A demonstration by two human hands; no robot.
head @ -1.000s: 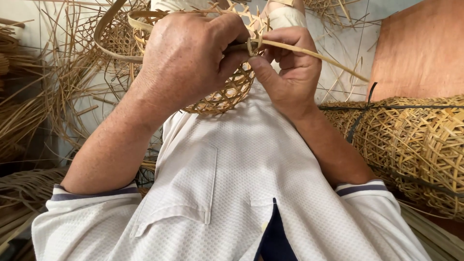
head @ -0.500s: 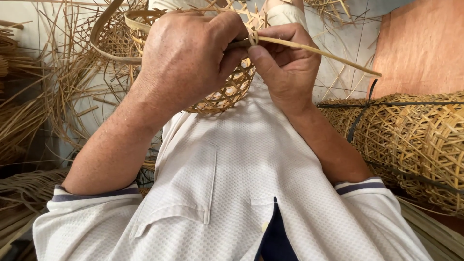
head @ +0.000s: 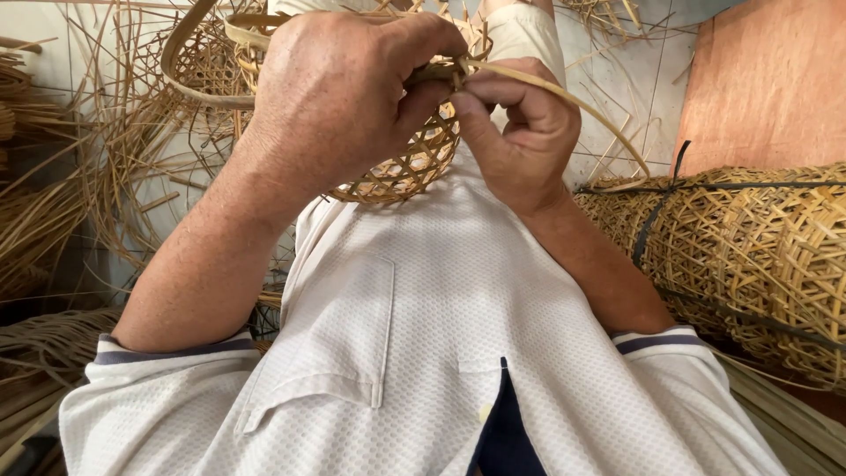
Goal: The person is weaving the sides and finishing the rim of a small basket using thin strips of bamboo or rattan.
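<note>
Loose cane strips (head: 62, 203) are lying in a heap at the far left, and next to them the left hand (head: 339, 97) is closing around the rim of a small open-weave basket (head: 397, 172), which is hanging against the person's white shirt (head: 423, 326). Just beside it, touching at the fingertips, the right hand (head: 520, 141) is pinching a thin cane strip (head: 573, 110) that is arching down to the right. A bundle of stacked woven baskets (head: 749, 256) is lying at the far right.
</note>
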